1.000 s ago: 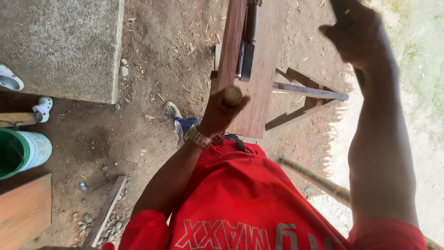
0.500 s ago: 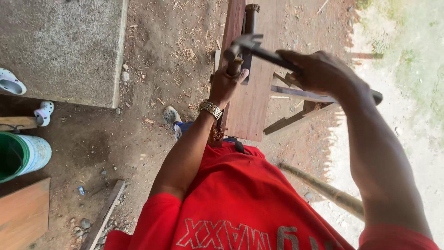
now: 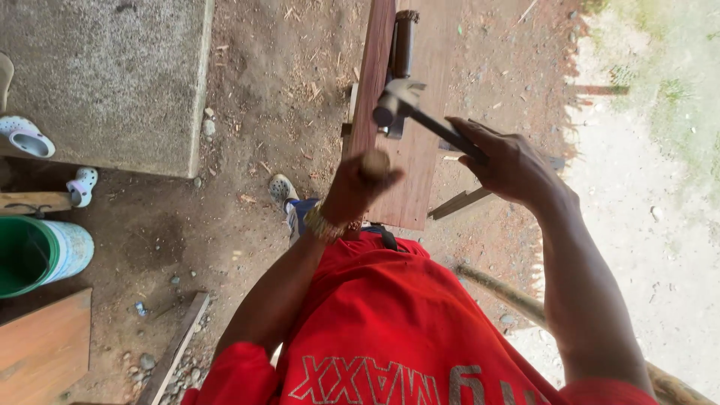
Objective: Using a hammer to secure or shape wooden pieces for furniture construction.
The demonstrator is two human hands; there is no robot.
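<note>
My left hand, with a gold wristwatch, is closed around a tool with a round wooden handle, held upright against the near end of a long reddish wooden plank. My right hand grips the dark shaft of a hammer. The steel hammer head hangs just beyond and above the wooden handle. A dark cylindrical tool lies farther along the plank. My red shirt hides the lower part of the view.
A concrete slab lies at the far left, with white clogs beside it. A green bucket and a wooden board sit at the left edge. A wood strip and a pole lie on the dirt.
My right hand has swung the hammer down from high at the right to just over the wooden handle. My left hand has stayed on the handle at the plank.
</note>
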